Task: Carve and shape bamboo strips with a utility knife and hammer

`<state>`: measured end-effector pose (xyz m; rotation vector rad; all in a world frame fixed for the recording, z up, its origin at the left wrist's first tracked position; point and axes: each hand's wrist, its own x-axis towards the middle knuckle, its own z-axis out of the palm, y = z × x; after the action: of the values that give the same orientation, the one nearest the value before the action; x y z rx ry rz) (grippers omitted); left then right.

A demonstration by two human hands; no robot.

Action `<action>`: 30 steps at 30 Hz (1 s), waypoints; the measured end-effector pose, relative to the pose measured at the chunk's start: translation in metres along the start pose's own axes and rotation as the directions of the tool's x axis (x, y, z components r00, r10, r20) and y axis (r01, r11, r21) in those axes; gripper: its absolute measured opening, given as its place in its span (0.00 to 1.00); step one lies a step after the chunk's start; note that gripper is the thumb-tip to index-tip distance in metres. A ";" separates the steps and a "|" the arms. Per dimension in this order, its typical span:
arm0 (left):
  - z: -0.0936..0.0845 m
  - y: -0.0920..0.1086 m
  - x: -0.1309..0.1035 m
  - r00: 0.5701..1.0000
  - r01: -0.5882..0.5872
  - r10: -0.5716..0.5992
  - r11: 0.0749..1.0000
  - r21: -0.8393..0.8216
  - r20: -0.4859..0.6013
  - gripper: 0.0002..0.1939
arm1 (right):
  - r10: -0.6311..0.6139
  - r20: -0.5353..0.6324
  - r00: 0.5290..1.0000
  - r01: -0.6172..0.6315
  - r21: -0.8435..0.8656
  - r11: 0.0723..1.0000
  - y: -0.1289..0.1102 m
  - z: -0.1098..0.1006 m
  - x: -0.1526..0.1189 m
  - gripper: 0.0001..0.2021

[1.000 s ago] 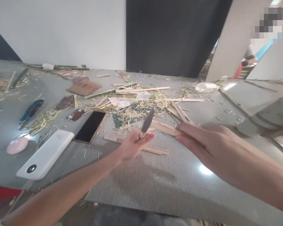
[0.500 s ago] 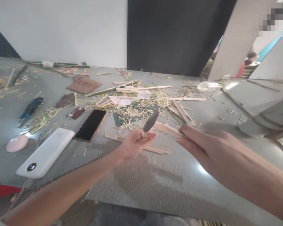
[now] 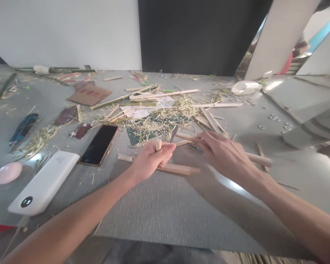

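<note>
My left hand (image 3: 151, 158) is closed around a knife; its pale wooden handle (image 3: 158, 144) pokes up past my thumb. The short metal blade (image 3: 174, 133) stands beside the near tip of a bamboo strip (image 3: 186, 137), and I cannot tell whether they touch. My right hand (image 3: 222, 151) grips this strip from above, its fingers hiding part of it. A pale stick (image 3: 260, 160) shows beyond my right wrist; whether it is the same piece is hidden. Loose bamboo strips (image 3: 178, 169) lie on the table under my left hand.
Bamboo shavings (image 3: 156, 126) cover a dark green mat (image 3: 132, 135) ahead. To the left are a phone (image 3: 99, 145), a white power bank (image 3: 44, 183), a pink rounded object (image 3: 8, 173) and a blue-black tool (image 3: 24, 128). A clear bottle (image 3: 246, 87) and several small rings (image 3: 274, 117) lie right.
My right hand has lowered toward the table and moved slightly left with the strip. My left hand has shifted down and left, turning the knife so its handle end shows.
</note>
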<state>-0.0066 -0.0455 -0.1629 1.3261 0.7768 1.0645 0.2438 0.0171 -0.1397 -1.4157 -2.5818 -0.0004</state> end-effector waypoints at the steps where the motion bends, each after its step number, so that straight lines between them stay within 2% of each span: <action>1: 0.000 0.000 0.000 1.000 -0.002 0.002 1.000 -0.019 0.001 0.31 | -0.015 0.003 1.000 0.015 0.003 1.000 0.000 0.006 0.000 0.12; 6: -0.001 0.003 0.002 1.000 0.007 -0.006 0.997 -0.079 0.016 0.31 | -0.047 0.022 0.999 0.046 0.017 0.999 -0.001 0.019 0.003 0.11; 10: -0.001 0.003 0.003 0.999 0.036 -0.034 0.993 -0.109 0.017 0.30 | -0.125 -0.061 0.990 0.126 0.017 0.992 0.000 0.021 0.004 0.09; 12: -0.001 0.002 0.003 0.999 0.044 -0.043 0.994 -0.104 0.015 0.31 | -0.202 -0.181 0.962 0.212 0.038 0.976 0.000 0.017 0.003 0.08; 14: -0.001 0.001 0.002 0.999 0.046 -0.045 0.995 -0.087 0.010 0.31 | -0.284 -0.292 0.913 0.327 0.112 0.938 -0.003 0.011 0.001 0.06; 16: -0.001 0.001 0.002 0.999 0.046 -0.046 0.997 -0.065 -0.003 0.30 | -0.378 -0.329 0.865 0.459 0.215 0.862 -0.009 0.005 -0.003 0.05; 18: -0.001 0.001 0.002 0.999 0.045 -0.046 0.998 -0.050 -0.014 0.30 | -0.481 -0.284 0.829 0.551 0.273 0.789 -0.017 0.003 -0.008 0.05; 21: -0.001 0.000 0.002 0.999 0.040 -0.041 0.997 -0.067 -0.011 0.30 | -0.560 -0.167 0.811 0.584 0.264 0.767 -0.026 0.007 -0.015 0.08; 25: 0.000 -0.002 0.002 0.999 0.031 -0.034 0.994 -0.108 -0.023 0.29 | -0.529 -0.051 0.847 0.516 0.316 0.796 -0.031 0.018 -0.023 0.11; 27: -0.001 0.000 0.002 0.997 0.059 -0.063 0.995 -0.078 -0.044 0.26 | -0.492 -0.010 0.870 0.461 0.368 0.808 -0.031 0.022 -0.025 0.12; 30: -0.010 0.012 0.002 0.993 0.112 -0.104 0.977 0.181 -0.054 0.16 | -0.445 0.031 0.895 0.396 0.402 0.825 -0.031 0.024 -0.027 0.11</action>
<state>-0.0170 -0.0413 -0.1520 1.4023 0.9895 0.9560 0.2284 -0.0201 -0.1647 -0.7084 -2.7355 0.5202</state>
